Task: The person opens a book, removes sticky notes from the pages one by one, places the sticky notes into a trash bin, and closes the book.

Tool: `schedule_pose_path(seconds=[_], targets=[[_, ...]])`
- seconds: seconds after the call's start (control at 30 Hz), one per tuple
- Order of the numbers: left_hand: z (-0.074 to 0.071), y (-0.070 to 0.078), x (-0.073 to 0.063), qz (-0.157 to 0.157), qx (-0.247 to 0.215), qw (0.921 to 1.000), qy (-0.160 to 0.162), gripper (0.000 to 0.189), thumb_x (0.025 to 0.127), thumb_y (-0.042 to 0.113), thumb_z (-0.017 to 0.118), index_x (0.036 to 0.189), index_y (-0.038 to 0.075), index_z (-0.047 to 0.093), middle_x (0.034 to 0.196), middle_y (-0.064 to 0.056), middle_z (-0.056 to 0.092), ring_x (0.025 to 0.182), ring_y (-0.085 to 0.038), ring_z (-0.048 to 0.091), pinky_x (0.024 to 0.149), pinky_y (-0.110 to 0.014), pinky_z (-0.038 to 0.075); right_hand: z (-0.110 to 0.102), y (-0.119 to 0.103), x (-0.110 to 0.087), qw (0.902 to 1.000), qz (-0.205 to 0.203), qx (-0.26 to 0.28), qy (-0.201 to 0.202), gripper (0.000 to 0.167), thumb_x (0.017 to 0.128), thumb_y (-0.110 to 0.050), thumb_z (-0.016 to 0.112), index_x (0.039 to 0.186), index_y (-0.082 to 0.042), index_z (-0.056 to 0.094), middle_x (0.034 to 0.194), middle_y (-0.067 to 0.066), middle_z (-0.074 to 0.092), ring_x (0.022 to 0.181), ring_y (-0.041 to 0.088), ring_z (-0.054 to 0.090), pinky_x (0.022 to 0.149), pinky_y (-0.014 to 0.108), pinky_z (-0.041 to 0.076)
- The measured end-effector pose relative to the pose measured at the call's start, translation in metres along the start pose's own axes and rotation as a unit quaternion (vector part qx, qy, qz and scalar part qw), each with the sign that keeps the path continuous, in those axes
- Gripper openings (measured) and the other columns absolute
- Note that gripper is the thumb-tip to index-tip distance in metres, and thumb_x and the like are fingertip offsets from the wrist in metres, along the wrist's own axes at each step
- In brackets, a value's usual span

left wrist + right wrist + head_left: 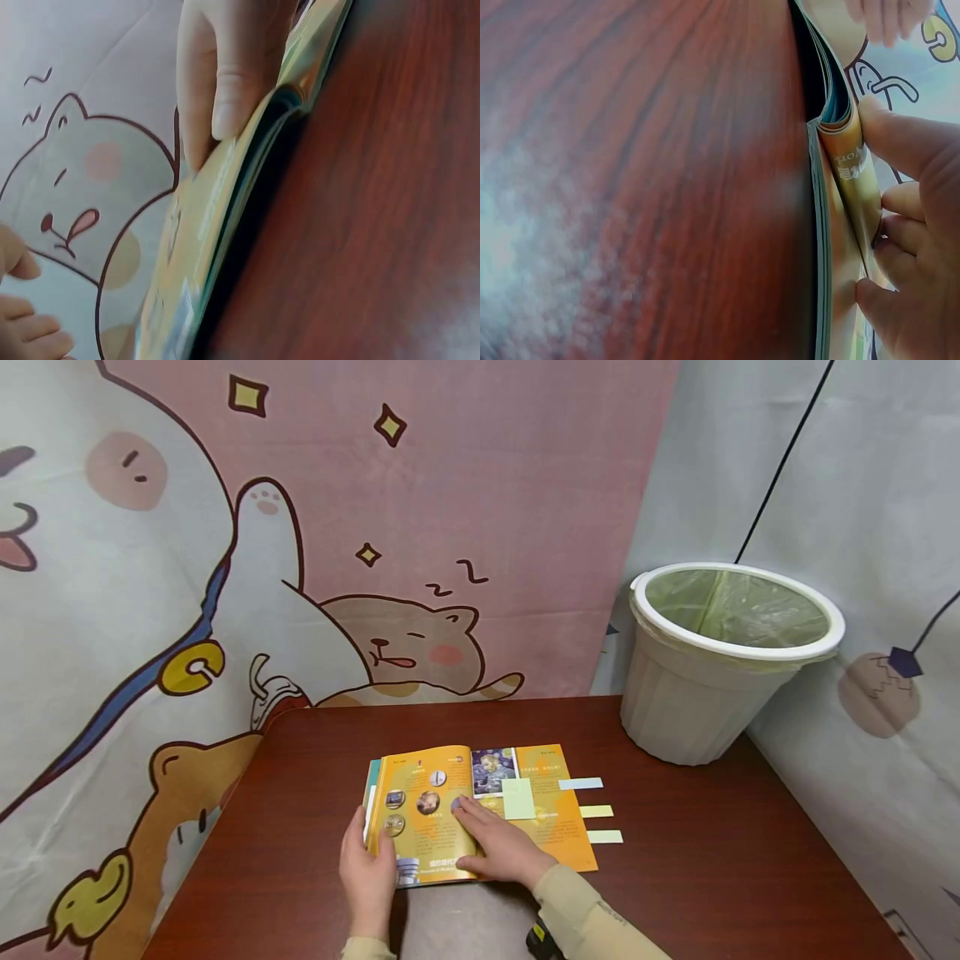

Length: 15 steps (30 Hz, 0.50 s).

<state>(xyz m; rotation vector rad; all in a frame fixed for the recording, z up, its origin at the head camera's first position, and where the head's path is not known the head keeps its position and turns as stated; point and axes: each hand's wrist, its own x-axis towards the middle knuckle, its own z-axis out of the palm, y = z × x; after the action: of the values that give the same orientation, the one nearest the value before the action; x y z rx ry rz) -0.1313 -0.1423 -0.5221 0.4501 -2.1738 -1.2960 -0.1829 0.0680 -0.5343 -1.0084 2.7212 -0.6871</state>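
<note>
An open book [420,793] with orange pages lies on the table, its pages curving up near the spine. My right hand [498,843] rests on the inner part of the pages by the spine, fingers extended; in the right wrist view the right hand's fingers [904,225] press along the fold. My left hand [369,864] is at the left edge of the book, thumb over the page margin in the head view. In the left wrist view the left hand's fingers [34,330] are loosely bent with nothing between them. A pale green square sticky note [517,799] is on the right page.
Blue, yellow and green tabs [596,811] stick out from the book's right edge. A white bin [682,693] with a plastic liner stands at the table's back right. A black object [542,939] lies partly hidden under the right sleeve. A cartoon-printed cloth [510,527] hangs behind the table [697,860].
</note>
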Motion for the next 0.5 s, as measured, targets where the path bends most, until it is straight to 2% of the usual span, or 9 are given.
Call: schedule_pose_path(seconds=[0.1, 0.27, 0.37, 0.5], targets=[[0.008, 0.006, 0.001, 0.038, 0.019, 0.9968, -0.068, 0.047, 0.088, -0.003, 0.063, 0.134, -0.01, 0.054, 0.132, -0.031, 0.055, 0.123, -0.045, 0.051, 0.1, -0.058, 0.041, 0.0, 0.0, 0.0, 1.0, 0.002, 0.007, 0.002, 0.078, 0.094, -0.042, 0.066, 0.156, -0.009, 0.032, 0.163, 0.008, 0.023, 0.148, 0.022, 0.022, 0.116, 0.038, 0.027], [0.02, 0.011, 0.003, 0.082, 0.049, 0.9821, -0.162, 0.044, 0.091, 0.003, 0.065, 0.134, -0.008, 0.056, 0.134, -0.029, 0.055, 0.125, -0.044, 0.051, 0.102, -0.057, 0.041, -0.001, 0.0, 0.0, 0.9998, 0.002, 0.017, 0.003, 0.08, 0.092, -0.044, 0.068, 0.155, -0.008, 0.033, 0.162, 0.008, 0.024, 0.148, 0.022, 0.023, 0.115, 0.039, 0.028], [0.028, 0.009, 0.004, 0.127, 0.081, 0.9682, -0.199, 0.044, 0.092, 0.005, 0.065, 0.133, -0.008, 0.056, 0.135, -0.029, 0.054, 0.127, -0.045, 0.049, 0.104, -0.058, 0.038, -0.002, 0.001, 0.0, 0.9998, 0.003, 0.021, 0.002, 0.082, 0.092, -0.045, 0.069, 0.155, -0.008, 0.033, 0.162, 0.007, 0.024, 0.148, 0.022, 0.022, 0.115, 0.039, 0.028], [0.034, 0.005, 0.005, 0.186, 0.143, 0.9407, -0.245, 0.049, 0.093, 0.011, 0.068, 0.136, -0.007, 0.054, 0.141, -0.03, 0.049, 0.132, -0.047, 0.043, 0.107, -0.064, 0.03, -0.003, 0.002, -0.001, 0.9996, -0.002, 0.027, 0.0, 0.085, 0.09, -0.047, 0.07, 0.155, -0.008, 0.032, 0.163, 0.008, 0.023, 0.148, 0.021, 0.022, 0.115, 0.039, 0.028]])
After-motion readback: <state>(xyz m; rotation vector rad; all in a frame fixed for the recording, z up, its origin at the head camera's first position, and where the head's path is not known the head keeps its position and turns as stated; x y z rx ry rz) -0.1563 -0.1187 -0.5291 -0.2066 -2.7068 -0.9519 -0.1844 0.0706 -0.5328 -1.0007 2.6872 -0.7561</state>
